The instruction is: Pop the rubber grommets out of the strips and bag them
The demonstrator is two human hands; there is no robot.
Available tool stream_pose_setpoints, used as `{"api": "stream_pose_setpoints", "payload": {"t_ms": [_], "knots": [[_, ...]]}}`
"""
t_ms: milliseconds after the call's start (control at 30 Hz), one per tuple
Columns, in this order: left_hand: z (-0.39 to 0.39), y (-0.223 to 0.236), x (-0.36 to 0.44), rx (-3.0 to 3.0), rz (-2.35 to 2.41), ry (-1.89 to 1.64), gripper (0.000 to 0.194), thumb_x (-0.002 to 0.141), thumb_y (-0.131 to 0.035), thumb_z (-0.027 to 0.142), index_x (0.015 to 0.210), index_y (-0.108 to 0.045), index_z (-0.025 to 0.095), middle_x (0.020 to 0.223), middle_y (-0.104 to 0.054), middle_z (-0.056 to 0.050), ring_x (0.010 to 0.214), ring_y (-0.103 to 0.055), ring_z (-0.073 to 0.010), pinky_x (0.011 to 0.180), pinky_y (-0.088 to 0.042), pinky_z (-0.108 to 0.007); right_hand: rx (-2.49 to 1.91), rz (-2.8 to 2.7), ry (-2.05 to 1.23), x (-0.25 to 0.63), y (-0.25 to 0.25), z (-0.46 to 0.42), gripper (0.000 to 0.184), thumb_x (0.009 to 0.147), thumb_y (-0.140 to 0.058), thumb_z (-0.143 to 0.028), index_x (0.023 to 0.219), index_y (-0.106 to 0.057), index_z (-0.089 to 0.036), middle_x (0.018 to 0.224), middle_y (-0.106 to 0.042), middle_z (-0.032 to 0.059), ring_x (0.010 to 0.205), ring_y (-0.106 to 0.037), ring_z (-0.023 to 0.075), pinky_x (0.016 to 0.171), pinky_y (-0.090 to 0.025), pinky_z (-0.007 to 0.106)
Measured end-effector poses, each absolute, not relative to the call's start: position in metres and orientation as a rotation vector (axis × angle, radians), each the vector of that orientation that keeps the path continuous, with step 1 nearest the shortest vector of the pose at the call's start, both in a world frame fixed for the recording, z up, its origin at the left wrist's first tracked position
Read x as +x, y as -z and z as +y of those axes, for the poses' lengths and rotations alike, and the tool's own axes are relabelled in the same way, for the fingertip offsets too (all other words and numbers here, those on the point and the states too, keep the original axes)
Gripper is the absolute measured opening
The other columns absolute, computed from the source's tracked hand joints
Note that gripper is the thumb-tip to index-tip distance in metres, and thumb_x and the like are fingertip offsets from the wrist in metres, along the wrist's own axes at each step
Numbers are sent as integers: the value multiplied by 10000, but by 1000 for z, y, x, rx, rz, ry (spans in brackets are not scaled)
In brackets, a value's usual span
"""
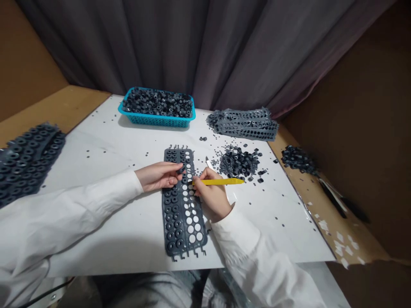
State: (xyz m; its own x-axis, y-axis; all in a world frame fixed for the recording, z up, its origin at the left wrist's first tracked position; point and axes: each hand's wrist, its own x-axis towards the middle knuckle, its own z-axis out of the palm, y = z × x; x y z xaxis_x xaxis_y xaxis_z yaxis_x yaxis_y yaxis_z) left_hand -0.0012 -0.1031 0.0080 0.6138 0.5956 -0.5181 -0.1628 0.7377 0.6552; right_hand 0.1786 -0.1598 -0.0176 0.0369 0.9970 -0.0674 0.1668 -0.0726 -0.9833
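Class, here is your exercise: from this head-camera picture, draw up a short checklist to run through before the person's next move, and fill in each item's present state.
1. Left hand steadies the dark rubber strip: ok, its fingers lie across the strip.
2. Right hand grips the yellow-handled tool: ok.
3. Tool's tip meets the strip: cannot tell, the fingers crowd that spot.
4. Blue plastic basket stands level on the white board, full of dark rings: ok.
5. Loose dark rings kept in one heap: not ok, stray bits lie scattered across the white board.
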Motion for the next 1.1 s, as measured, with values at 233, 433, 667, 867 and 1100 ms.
{"api": "stream_pose_setpoints", "payload": {"t_ms": [233,433,667,867,1100], "knots": [[-106,-11,1,629,803,-444,185,847,-528,245,769,-579,86,599,-550,-29,418,-445,-43,383,-352,-113,-1415,-1323,-1130,179,19,-159,255,782,-601,-350,658,-429,-208,512,-550,-52,414,-527,108,423,-396,207],[-94,-10,0,793,898,-571,103,595,-461,110,687,-452,156,631,-538,-22,490,-491,-97,414,-358,-160,-1423,-1342,-1118,179,22,-157,254,787,-590,-346,657,-419,-211,513,-550,-53,418,-535,115,437,-403,218],[-90,-16,3,1846,940,-508,207,661,-417,52,637,-607,130,688,-546,-21,660,-507,-124,655,-409,-236,-1468,-1431,-1019,177,21,-155,224,782,-564,-305,646,-412,-213,488,-518,-61,421,-522,115,459,-395,224],[-95,-14,10,2494,783,-219,166,786,-537,182,912,-615,106,911,-554,-78,859,-535,-195,786,-431,-300,-1477,-1441,-1032,178,21,-153,216,767,-557,-284,638,-398,-214,484,-498,-67,416,-506,112,441,-379,217],[-92,-5,11,2936,560,-34,192,885,-470,168,799,-635,121,819,-617,-65,808,-541,-182,729,-423,-279,-1489,-1463,-985,177,19,-153,220,761,-551,-271,623,-390,-212,489,-484,-63,426,-477,105,446,-358,215]]}}
